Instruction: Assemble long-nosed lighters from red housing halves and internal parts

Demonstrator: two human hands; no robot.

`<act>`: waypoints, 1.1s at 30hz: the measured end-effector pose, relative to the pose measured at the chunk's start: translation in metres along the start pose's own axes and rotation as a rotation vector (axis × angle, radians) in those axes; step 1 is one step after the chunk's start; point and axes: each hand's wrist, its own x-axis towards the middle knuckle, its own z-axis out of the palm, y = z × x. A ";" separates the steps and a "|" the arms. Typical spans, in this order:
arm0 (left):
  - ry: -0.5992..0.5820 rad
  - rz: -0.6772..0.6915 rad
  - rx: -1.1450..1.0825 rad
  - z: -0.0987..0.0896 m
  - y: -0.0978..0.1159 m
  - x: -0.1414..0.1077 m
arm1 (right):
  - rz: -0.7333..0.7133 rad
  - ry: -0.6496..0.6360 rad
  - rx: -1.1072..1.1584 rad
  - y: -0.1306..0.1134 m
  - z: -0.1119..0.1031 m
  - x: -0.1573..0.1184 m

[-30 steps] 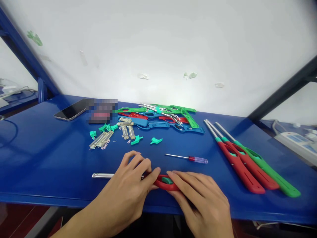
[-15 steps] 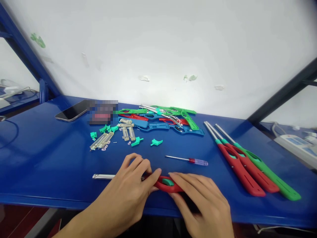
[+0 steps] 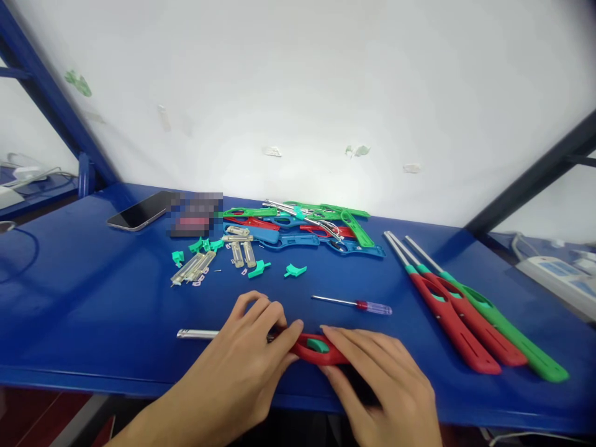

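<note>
Both hands grip a red long-nosed lighter near the table's front edge. Its silver tube points left and a green trigger shows in the opening of the handle. My left hand is closed round the front of the handle, where the tube joins it, and hides that part. My right hand wraps the rear of the handle with fingers on top and thumb beneath. Just beyond the hands lies a screwdriver with a clear purple and red handle. Loose green triggers and clear fuel tanks lie farther off.
Several red, green and blue lighter shells are heaped by the wall with metal tubes. At the right lie three lighters. A phone rests at the back left. A power strip sits beyond the right edge.
The view has shifted slightly, so everything sits a little lower. Both hands keep the same hold on the red lighter.
</note>
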 end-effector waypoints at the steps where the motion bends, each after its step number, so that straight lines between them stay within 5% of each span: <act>1: -0.038 0.000 -0.015 -0.004 -0.003 -0.002 | 0.000 -0.001 -0.003 0.001 0.000 0.000; 4: -0.181 -0.036 -0.004 -0.021 -0.019 -0.010 | 0.020 -0.004 -0.022 0.003 0.000 -0.001; 7: -0.114 -0.123 0.145 -0.032 -0.043 -0.018 | 0.052 0.002 -0.045 0.005 0.001 -0.002; 11: -0.253 -0.079 -0.068 -0.031 -0.061 -0.014 | 0.081 0.020 -0.067 0.003 0.002 -0.002; 25: -0.115 0.012 -0.121 -0.010 -0.037 0.003 | 0.134 -0.019 0.040 -0.001 -0.001 0.004; 33: -0.156 -0.140 -0.140 -0.020 -0.047 -0.003 | 0.163 -0.007 0.062 -0.003 -0.001 0.002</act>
